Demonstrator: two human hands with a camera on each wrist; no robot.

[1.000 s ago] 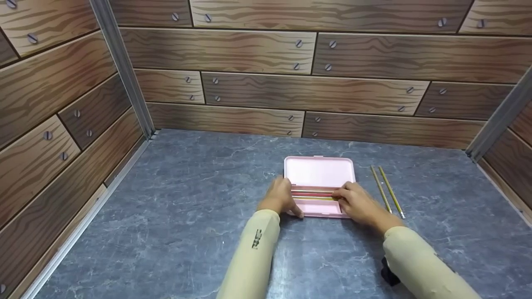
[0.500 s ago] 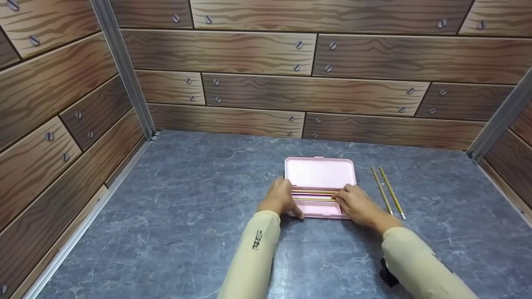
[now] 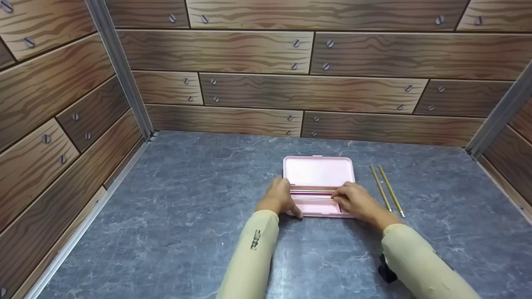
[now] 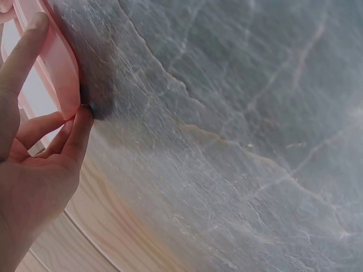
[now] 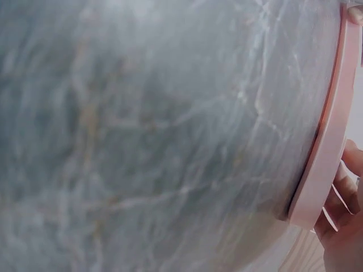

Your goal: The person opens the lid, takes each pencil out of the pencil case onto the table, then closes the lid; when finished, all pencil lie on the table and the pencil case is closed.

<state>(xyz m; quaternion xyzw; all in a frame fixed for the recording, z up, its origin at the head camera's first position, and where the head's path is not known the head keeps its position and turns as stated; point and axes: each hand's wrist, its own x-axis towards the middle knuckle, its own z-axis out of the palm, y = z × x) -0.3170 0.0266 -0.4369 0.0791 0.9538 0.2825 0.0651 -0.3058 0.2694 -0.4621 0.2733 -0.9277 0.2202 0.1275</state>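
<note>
An open pink pencil case [image 3: 319, 215] lies on the table with its lid [image 3: 318, 171] folded back. Several pencils [image 3: 305, 192] lie crosswise in its rear part. My left hand [image 3: 277, 195] grips the case's left end; in the left wrist view the thumb lies along the front edge and the fingers [image 4: 79, 133] hold the corner. My right hand [image 3: 355, 201] reaches over the right end, its fingers pinching the right end of a yellow pencil [image 3: 309, 199] inside the case. In the right wrist view only part of that hand shows beside the pink wall, and the pencil is hidden.
Two yellow pencils [image 3: 390, 189] lie side by side on the table to the right of the case. The grey marbled table [image 3: 187, 207] is bounded by wood-patterned walls [image 3: 249, 91] at the back and sides.
The yellow pencil under my right fingers has shifted slightly within the case, first toward the front, then lower among the others. The left hand keeps its hold on the case's left end.
</note>
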